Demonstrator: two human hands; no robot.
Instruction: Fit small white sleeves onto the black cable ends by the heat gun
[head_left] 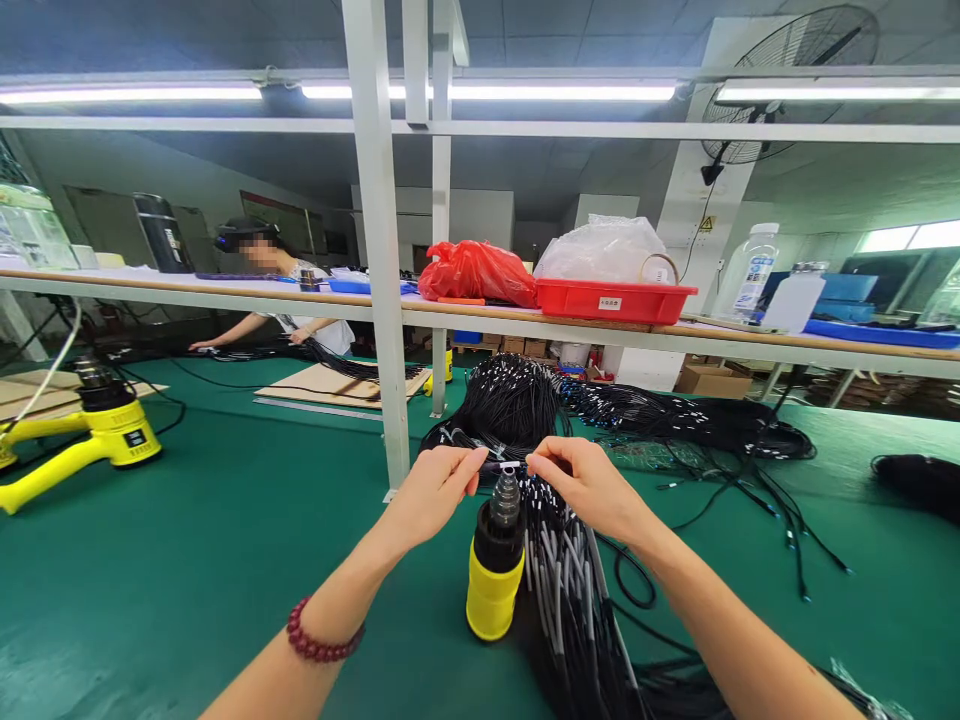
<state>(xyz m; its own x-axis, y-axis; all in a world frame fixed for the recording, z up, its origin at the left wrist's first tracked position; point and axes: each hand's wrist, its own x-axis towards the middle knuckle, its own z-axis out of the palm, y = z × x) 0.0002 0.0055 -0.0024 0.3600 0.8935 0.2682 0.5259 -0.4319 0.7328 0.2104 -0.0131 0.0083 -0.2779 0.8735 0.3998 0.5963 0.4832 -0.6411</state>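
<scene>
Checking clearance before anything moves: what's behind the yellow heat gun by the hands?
Beyond the heat gun lies a large heap of black cables on the green tabletop. Whatever the gun's body directly covers cannot be seen.

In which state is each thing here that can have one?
Left hand: pinching
Right hand: pinching
White piece: held between both hands
Near heat gun: upright, nozzle up, power unclear
Lights: on
Labelled bottle: upright, capped
Red tray: holding a clear bag
Red bag: bulging
</scene>
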